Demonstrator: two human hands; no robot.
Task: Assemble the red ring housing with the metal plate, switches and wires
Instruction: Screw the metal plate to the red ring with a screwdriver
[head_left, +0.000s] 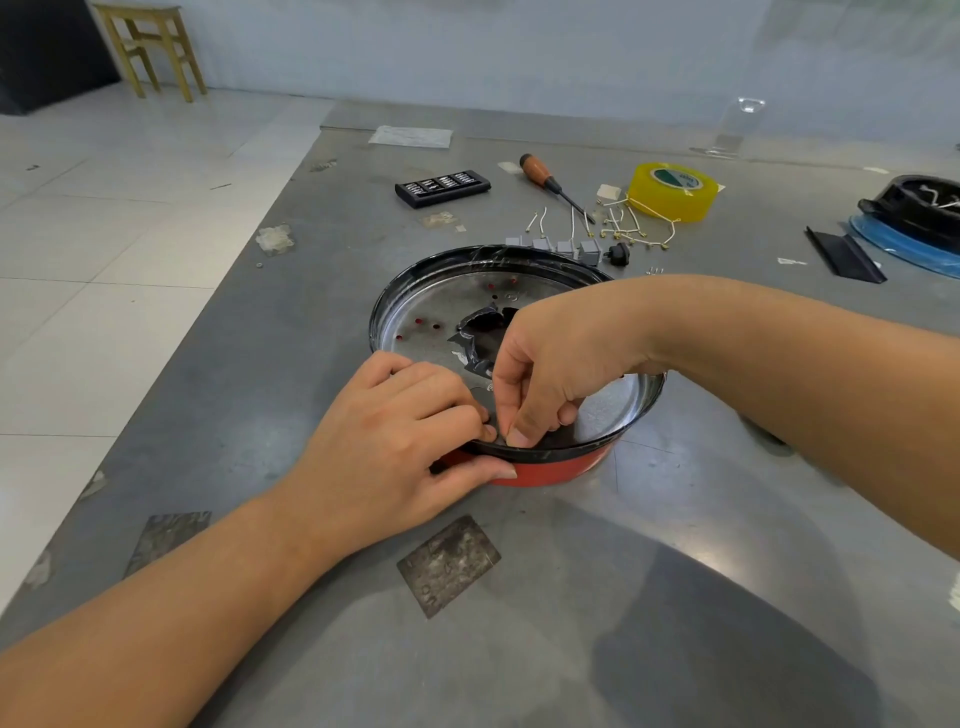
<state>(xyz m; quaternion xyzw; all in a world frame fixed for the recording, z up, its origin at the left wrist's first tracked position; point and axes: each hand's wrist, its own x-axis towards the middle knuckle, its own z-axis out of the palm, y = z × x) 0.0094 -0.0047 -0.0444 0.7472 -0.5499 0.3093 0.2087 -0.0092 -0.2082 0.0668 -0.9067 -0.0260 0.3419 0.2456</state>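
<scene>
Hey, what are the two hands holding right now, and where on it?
The left hand grips the red ring housing at its near rim, thumb outside the wall. The right hand pinches at that same rim; what it pinches is too small to tell.

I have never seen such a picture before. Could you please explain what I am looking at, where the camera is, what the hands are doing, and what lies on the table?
The single picture comes from a camera on a person's head, looking down at their own bare hands. The left hand grips the near rim of the red ring housing; the right hand pinches something small there, too hidden to name. A metal plate sits inside. Behind on the grey table lie grey switches, loose wires, a screwdriver, yellow tape and a bit case.
</scene>
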